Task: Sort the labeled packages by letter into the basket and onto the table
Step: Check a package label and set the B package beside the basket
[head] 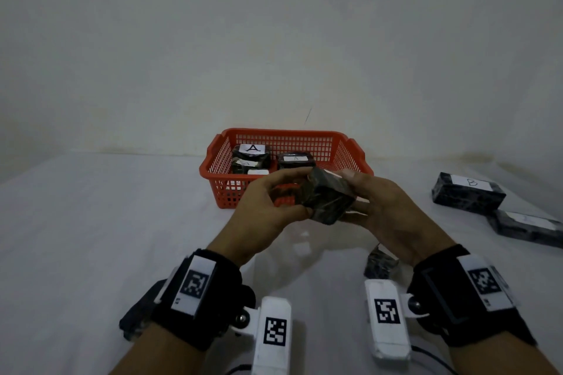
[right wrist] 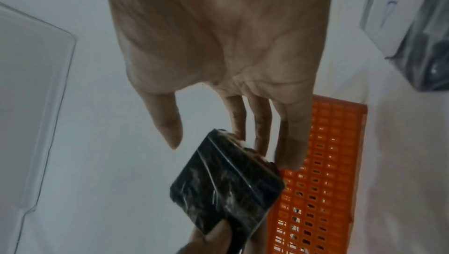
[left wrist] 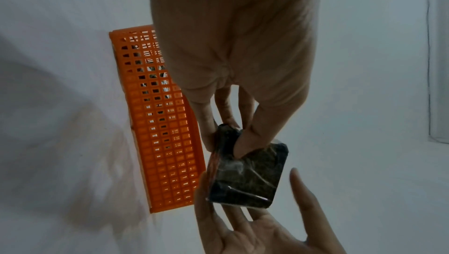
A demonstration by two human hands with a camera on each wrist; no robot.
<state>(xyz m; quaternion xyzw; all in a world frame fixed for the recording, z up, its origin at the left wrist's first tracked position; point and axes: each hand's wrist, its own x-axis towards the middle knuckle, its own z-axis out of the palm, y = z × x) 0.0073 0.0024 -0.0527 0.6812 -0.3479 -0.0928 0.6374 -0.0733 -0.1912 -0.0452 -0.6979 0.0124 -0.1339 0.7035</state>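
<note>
A dark wrapped package (head: pixel 332 199) is held in the air in front of the orange basket (head: pixel 213 161); its label does not show. My left hand (head: pixel 304 193) pinches its left end, the thumb (left wrist: pixel 243 143) lying on one face. My right hand (head: pixel 355 195) meets the other end with straight fingers (right wrist: pixel 289 160), its thumb (right wrist: pixel 170 133) held off the package (right wrist: pixel 226 185). In the basket lie packages labelled A (head: pixel 253 155). Two long dark packages, one labelled B (head: pixel 469 192), lie on the white table (head: pixel 122 222) at the right.
A small dark package (head: pixel 380 262) lies on the table just in front of my right wrist. Another dark object (head: pixel 137 313) pokes out from under my left wrist. The basket (left wrist: pixel 165 143) stands close to the wall.
</note>
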